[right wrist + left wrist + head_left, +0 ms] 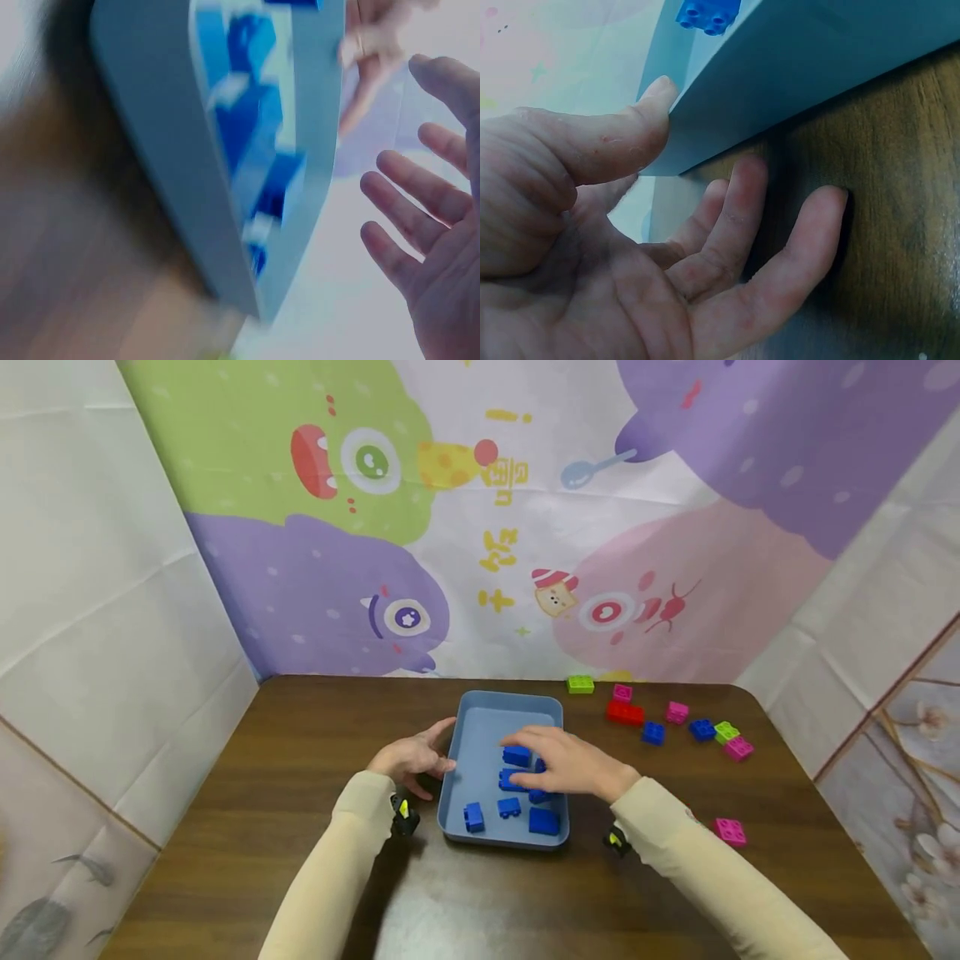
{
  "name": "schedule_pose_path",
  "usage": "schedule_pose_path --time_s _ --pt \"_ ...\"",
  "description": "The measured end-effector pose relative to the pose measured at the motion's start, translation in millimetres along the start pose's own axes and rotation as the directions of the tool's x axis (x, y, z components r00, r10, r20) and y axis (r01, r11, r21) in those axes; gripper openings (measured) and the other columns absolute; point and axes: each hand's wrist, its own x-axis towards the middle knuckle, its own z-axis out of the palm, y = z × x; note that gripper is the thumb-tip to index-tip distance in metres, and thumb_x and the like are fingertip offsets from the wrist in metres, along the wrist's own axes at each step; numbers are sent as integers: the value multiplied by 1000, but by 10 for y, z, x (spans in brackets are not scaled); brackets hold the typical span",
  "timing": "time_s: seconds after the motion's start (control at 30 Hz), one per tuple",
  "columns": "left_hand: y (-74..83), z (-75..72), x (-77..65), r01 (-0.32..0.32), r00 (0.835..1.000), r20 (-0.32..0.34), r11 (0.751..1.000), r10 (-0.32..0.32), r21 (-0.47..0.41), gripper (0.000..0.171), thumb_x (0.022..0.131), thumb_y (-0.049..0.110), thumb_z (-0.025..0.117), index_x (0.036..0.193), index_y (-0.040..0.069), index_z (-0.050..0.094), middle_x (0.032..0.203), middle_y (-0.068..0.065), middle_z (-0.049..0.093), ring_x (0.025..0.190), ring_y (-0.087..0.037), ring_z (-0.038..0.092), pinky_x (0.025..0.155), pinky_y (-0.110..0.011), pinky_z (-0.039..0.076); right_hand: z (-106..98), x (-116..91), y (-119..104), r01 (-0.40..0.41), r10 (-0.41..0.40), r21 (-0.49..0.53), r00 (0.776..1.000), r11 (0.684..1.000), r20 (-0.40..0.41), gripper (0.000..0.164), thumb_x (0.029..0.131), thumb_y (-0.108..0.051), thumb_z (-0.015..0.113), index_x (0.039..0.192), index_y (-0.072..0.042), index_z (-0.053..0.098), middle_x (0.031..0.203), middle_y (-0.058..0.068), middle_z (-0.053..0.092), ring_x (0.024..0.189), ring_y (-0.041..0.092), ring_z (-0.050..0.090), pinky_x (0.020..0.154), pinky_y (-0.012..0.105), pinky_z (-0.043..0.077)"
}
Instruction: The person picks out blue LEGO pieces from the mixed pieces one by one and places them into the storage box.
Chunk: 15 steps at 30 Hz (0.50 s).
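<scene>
A blue-grey tray (pixel 480 720) stands on the table, with several blue toy bricks (pixel 543 821) lying loose in its near and right parts. My left hand (pixel 415 760) is at the tray's left side, fingers spread and slightly bent. In the left wrist view its thumb (pixel 622 142) is against the tray's edge, while the other fingers hold nothing. Over the tray's right half is my right hand (pixel 573 764), partly covering some blue bricks. The right wrist view shows that hand with its fingers (pixel 420 180) loosely extended and nothing between them.
Right of the tray lie a red brick (pixel 626 713), blue bricks (pixel 653 732), pink bricks (pixel 738 748) and a green one (pixel 726 732). Another green brick (pixel 580 684) sits at the back edge. One pink brick (pixel 730 832) is beside the right forearm. A printed cloth (pixel 517 643) hangs behind.
</scene>
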Motion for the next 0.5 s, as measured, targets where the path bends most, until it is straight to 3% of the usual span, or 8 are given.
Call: schedule_pose_path --time_s 0.2,0.37,0.5 --pt "17 -19 -27 13 1000 -13 1000 -12 12 81 93 7 63 155 29 16 119 -20 57 104 -35 57 68 -54 58 -271 -333 368 -122 119 -15 984 992 -132 47 91 -36 67 130 -12 57 127 4 58 117 22 49 100 51 44" --pt "-5 -10 -10 26 1000 -17 1000 -26 11 75 93 9 65 154 20 23 126 -22 53 105 -33 58 67 -52 59 -359 -647 677 -253 242 -12 936 967 -256 42 89 -27 70 124 -6 59 123 11 59 118 29 46 102 59 37" --pt "-13 -17 16 28 1000 -12 1000 -28 4 74 92 10 66 153 16 24 134 -23 48 108 -34 56 65 -52 59 -377 -862 922 -375 351 -47 899 926 -262 44 88 -24 70 124 -3 58 126 18 57 119 37 44 101 61 37"
